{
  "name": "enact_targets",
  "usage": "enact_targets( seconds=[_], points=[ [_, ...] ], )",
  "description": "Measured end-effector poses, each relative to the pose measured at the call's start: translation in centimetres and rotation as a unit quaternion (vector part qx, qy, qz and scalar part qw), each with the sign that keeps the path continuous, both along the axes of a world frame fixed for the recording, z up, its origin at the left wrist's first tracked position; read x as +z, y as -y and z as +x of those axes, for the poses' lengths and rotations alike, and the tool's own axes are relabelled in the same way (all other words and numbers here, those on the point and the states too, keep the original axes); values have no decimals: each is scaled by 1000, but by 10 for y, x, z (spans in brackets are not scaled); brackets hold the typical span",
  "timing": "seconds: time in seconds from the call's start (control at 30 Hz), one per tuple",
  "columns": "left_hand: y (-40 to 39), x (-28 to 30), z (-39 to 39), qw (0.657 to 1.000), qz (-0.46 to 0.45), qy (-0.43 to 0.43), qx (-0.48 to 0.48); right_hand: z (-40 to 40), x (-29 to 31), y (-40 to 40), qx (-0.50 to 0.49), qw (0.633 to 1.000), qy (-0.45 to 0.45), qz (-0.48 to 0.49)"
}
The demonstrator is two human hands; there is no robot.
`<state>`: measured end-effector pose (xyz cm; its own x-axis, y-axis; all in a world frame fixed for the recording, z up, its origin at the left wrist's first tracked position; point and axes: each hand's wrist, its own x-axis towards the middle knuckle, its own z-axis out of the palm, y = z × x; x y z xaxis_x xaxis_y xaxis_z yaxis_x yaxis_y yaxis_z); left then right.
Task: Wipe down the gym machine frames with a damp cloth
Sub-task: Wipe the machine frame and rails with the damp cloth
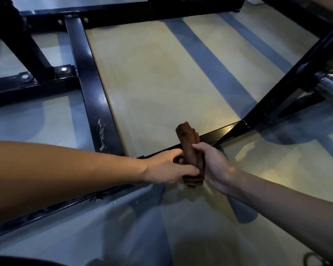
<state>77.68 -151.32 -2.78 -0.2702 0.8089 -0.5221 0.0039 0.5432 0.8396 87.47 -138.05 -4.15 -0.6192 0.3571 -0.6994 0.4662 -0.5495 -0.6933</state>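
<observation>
Brown folded cloth (190,154) at 6 o'clock of centre, over low black frame bar (215,134). Right hand (212,165) wrapped around it; left hand (167,167) pinching its left edge.

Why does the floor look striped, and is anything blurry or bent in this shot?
Head view: the stripes are shadows that the black frame casts on the floor; a warm patch of light falls beside the brown cloth; the near foreground is smeared; the wide lens bows the near bar.
</observation>
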Motion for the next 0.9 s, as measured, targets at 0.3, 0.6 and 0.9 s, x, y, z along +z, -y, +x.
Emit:
enact_targets(
  seconds=[0.3,0.6,0.9],
  points=[
    [13,-12,-25,879,-134,-434,-143,15,-2,-60,137,780,50,608],
    [7,-24,-40,884,-269,-343,-171,17,-30,1,541,443,75,711],
    [13,-23,-44,867,-279,-350,-216,39,-30,-119,344,540,278,715]
  ],
)
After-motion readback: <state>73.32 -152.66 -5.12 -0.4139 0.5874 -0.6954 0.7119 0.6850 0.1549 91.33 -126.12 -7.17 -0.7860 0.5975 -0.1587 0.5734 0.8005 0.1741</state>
